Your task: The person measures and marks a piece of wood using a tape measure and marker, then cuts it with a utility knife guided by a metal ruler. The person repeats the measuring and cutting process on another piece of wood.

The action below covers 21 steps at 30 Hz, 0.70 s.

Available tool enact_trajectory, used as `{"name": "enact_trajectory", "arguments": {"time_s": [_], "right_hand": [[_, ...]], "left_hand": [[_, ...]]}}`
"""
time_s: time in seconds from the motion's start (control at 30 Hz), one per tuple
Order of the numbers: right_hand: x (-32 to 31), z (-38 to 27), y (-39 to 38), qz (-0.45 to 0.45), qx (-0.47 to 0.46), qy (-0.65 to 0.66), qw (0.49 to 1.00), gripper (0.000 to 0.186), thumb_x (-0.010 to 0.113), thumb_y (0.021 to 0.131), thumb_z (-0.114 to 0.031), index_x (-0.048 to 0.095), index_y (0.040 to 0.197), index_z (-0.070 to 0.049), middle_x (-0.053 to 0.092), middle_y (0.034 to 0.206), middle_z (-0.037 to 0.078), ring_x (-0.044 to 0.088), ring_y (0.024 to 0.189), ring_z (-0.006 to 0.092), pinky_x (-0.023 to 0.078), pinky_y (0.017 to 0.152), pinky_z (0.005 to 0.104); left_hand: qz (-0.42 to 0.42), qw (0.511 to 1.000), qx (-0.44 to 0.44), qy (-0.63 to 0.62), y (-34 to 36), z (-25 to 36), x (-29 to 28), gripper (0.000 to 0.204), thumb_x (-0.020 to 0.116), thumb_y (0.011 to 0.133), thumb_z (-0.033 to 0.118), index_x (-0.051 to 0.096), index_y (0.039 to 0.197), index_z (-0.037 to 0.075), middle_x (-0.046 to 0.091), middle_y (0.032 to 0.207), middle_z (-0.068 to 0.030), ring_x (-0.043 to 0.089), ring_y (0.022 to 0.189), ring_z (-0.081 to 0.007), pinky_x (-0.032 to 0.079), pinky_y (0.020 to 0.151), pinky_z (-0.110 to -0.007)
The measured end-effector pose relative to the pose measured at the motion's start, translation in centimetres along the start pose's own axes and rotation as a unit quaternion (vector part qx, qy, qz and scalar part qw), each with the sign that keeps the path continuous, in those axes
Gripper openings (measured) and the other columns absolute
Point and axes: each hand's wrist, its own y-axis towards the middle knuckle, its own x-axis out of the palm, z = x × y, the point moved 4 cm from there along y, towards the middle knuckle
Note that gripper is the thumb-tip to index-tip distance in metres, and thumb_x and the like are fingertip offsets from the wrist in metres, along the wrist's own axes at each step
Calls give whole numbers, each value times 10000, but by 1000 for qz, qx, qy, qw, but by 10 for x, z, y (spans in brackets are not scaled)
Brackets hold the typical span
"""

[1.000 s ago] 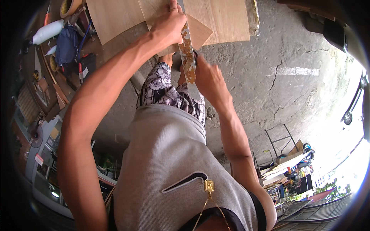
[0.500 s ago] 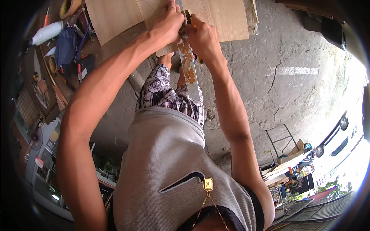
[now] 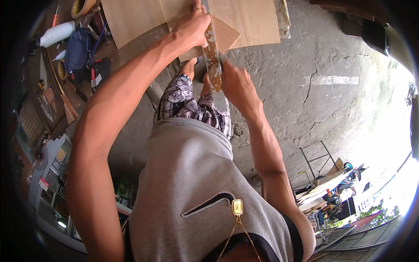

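Note:
My left hand [image 3: 192,28] presses a long flat metal straightedge [image 3: 212,61] down across thin plywood sheets [image 3: 255,24], fingers over its far part and thumb at its left edge. The straightedge's worn surface shows rusty brown patches, and its near end sticks out past the wood toward my legs. Beside its right edge, nearer my body, my right hand [image 3: 239,85] is closed and slightly blurred. The yellow-and-black utility knife seen in it earlier is now hidden by the fist. A smaller plywood piece [image 3: 224,35] lies tilted under the straightedge.
Left of the sheets lie a white bottle [image 3: 56,34], a dark blue cloth-like bundle [image 3: 78,49], tape rolls [image 3: 83,6] and red-handled tools. Cracked concrete floor [image 3: 288,78] spreads to the right. A metal frame [image 3: 316,161] stands farther off, near stacked boards.
My right hand has drawn back toward my body along the straightedge, uncovering the tilted plywood piece. My left hand stays on the straightedge.

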Motion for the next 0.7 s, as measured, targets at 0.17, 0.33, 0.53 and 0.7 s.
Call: {"name": "enact_trajectory", "arguments": {"time_s": [0.17,0.33,0.53,0.7], "right_hand": [[-25,-14,4,71,-39,87,993,218,518,857,-58,474,1050,32,601,681,306,599,679,496,469,624,558],[-26,-33,77,168,-120,96,974,163,540,858,-79,505,969,35,599,690,310,600,714,501,469,648,553],[-22,-30,93,147,-144,89,975,148,569,836,-75,534,898,54,611,720,309,607,722,499,488,664,545],[-34,-46,96,74,-136,37,987,145,525,872,-89,580,942,25,610,753,306,604,770,489,492,672,541]], "left_hand": [[70,995,14,-64,9,-17,33,1156,909,547,183,209,1386,-192,152,1472,-385,352,1337,-425,413,1071,-372],[57,997,9,-55,12,-16,24,1126,903,543,148,233,1383,-187,142,1474,-384,390,1313,-417,448,1039,-359],[94,995,18,-15,13,-18,29,1116,897,554,148,229,1385,-185,147,1464,-395,437,1276,-422,473,1012,-359],[58,964,-4,-260,18,-19,39,1030,754,725,296,146,1365,-235,220,1372,-481,343,1329,-455,320,1130,-394]]}}
